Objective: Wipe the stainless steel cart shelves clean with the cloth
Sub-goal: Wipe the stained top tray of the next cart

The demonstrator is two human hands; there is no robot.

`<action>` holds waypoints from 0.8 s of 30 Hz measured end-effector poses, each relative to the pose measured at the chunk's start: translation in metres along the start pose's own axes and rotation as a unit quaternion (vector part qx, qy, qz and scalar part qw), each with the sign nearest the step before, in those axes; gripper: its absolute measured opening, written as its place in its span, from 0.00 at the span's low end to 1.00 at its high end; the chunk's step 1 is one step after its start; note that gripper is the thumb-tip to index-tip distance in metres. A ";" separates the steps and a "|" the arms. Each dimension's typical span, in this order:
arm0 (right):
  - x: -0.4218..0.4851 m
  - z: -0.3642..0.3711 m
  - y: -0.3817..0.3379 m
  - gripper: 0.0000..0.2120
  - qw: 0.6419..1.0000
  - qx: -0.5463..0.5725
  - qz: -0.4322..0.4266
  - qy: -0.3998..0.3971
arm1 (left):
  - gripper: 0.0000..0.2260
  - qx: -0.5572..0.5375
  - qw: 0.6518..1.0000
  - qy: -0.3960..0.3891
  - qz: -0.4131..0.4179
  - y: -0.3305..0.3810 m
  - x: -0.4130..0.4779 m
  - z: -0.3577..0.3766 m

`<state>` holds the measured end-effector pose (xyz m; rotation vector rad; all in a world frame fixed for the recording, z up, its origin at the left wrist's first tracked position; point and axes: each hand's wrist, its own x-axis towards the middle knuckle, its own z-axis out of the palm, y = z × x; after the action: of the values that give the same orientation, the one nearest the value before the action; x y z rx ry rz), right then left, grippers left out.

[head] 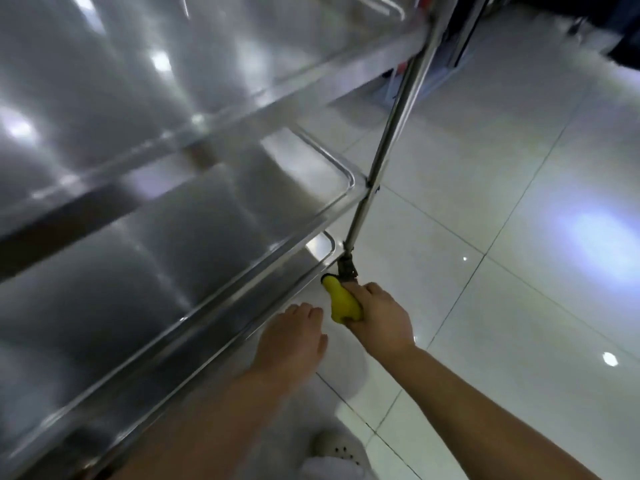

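Observation:
The stainless steel cart fills the left of the head view, with a top shelf [104, 81], a middle shelf [173, 230] and a bottom shelf [317, 245] whose corner alone shows. My right hand [379, 317] grips a bunched yellow cloth [341, 301] low at the foot of the cart's corner post [391, 133], beside the caster. My left hand [292, 341] hangs with relaxed fingers just below the edge of the lowest rail, holding nothing; whether it touches the rail I cannot tell.
White glossy floor tiles [502, 237] spread to the right of the cart. A white shoe [337, 448] shows at the bottom between my arms. Dark furniture and a red object [401, 69] stand beyond the cart's far corner.

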<state>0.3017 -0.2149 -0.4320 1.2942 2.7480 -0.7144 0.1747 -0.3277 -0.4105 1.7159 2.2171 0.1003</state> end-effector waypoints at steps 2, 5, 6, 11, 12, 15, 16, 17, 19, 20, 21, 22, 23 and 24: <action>-0.018 -0.048 -0.025 0.28 1.000 0.013 -0.013 -0.010 | 0.19 -0.010 1.000 -0.008 -0.020 0.018 -0.020 -0.046; -0.040 -0.124 -0.068 0.28 0.999 0.007 -0.044 -0.015 | 0.17 -0.026 0.998 0.007 -0.049 0.035 -0.045 -0.122; -0.046 -0.149 -0.083 0.28 0.998 0.011 -0.056 -0.010 | 0.17 -0.027 0.998 0.016 -0.057 0.039 -0.052 -0.149; -0.073 -0.253 -0.153 0.27 0.993 0.042 -0.107 0.006 | 0.15 -0.090 0.989 0.072 -0.091 0.063 -0.091 -0.265; -0.078 -0.269 -0.166 0.27 0.992 0.047 -0.119 0.008 | 0.15 -0.104 0.986 0.081 -0.105 0.067 -0.100 -0.284; -0.089 -0.303 -0.201 0.27 0.985 0.055 -0.162 0.016 | 0.11 -0.174 0.965 0.112 -0.162 0.075 -0.126 -0.327; -0.091 -0.311 -0.212 0.29 0.981 0.056 -0.185 0.015 | 0.10 -0.205 0.952 0.129 -0.186 0.075 -0.135 -0.339; -0.092 -0.318 -0.225 0.31 0.976 0.058 -0.209 0.009 | 0.09 -0.239 0.936 0.149 -0.210 0.075 -0.144 -0.350; -0.095 -0.325 -0.251 0.34 0.965 0.058 -0.257 -0.013 | 0.06 -0.295 0.904 0.187 -0.246 0.071 -0.166 -0.366; -0.097 -0.327 -0.264 0.34 0.958 0.062 -0.279 -0.028 | 0.06 -0.316 0.888 0.206 -0.263 0.067 -0.178 -0.371; -0.099 -0.327 -0.277 0.34 0.950 0.069 -0.302 -0.044 | 0.07 -0.340 0.870 0.225 -0.278 0.062 -0.192 -0.375; -0.102 -0.325 -0.290 0.33 0.940 0.074 -0.327 -0.061 | 0.08 -0.360 0.851 0.247 -0.291 0.058 -0.205 -0.377; -0.106 -0.321 -0.303 0.33 0.930 0.077 -0.350 -0.079 | 0.08 -0.368 0.835 0.271 -0.306 0.053 -0.219 -0.377; -0.111 -0.316 -0.317 0.32 0.920 0.077 -0.370 -0.101 | 0.07 -0.364 0.823 0.290 -0.326 0.048 -0.234 -0.378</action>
<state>0.1958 -0.3401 -0.0006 0.1083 3.0038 -1.0308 0.1554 -0.4817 0.0087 0.4930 2.5203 1.2469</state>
